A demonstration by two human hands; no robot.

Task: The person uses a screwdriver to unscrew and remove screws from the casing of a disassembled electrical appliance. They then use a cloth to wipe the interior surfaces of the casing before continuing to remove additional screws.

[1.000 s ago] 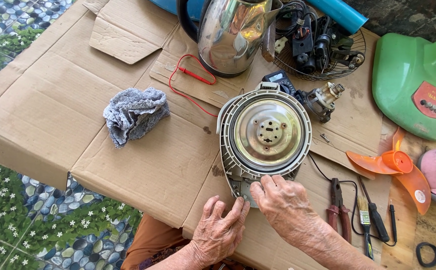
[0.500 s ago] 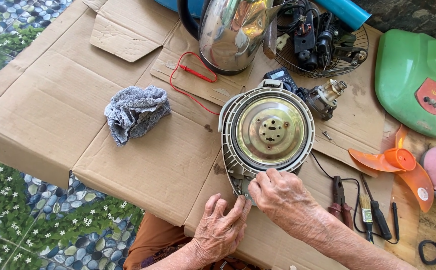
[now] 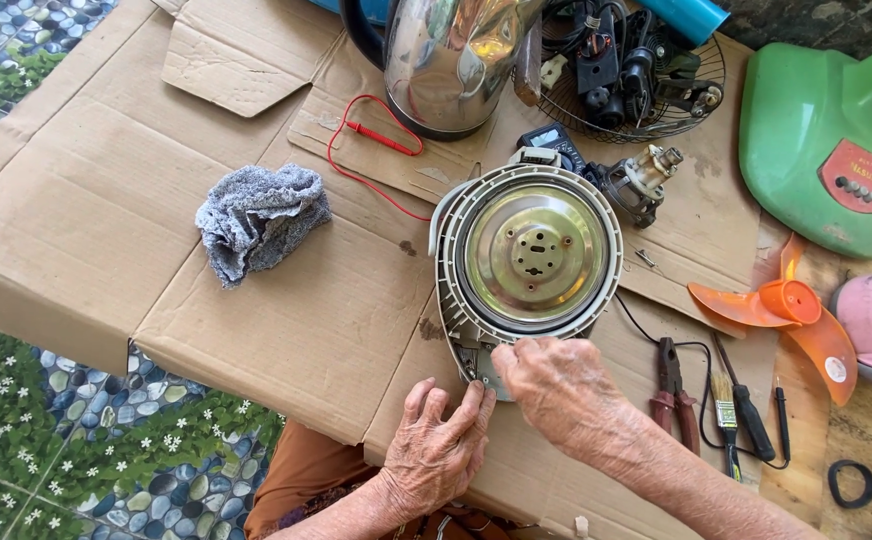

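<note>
A round grey appliance base [image 3: 526, 255] with a brass-coloured metal plate in its middle lies upside down on flattened cardboard [image 3: 106, 200]. My right hand [image 3: 556, 385] rests at its near edge, fingertips pinched on a small part in the open switch section. My left hand [image 3: 441, 450] lies just below and left of it, fingers touching the same near edge. I cannot make out what small part the right fingers pinch.
A crumpled grey cloth [image 3: 256, 220] lies to the left. A steel kettle [image 3: 451, 60], red probe lead [image 3: 381, 140], small motor [image 3: 641, 185] and wire guard with parts [image 3: 636, 70] sit behind. Red pliers [image 3: 671, 390], brush, screwdriver, orange fan blade [image 3: 766, 305] and green fan base [image 3: 821, 140] lie right.
My right hand's fingers have shifted slightly left along the base's near edge. The left hand stays in about the same place.
</note>
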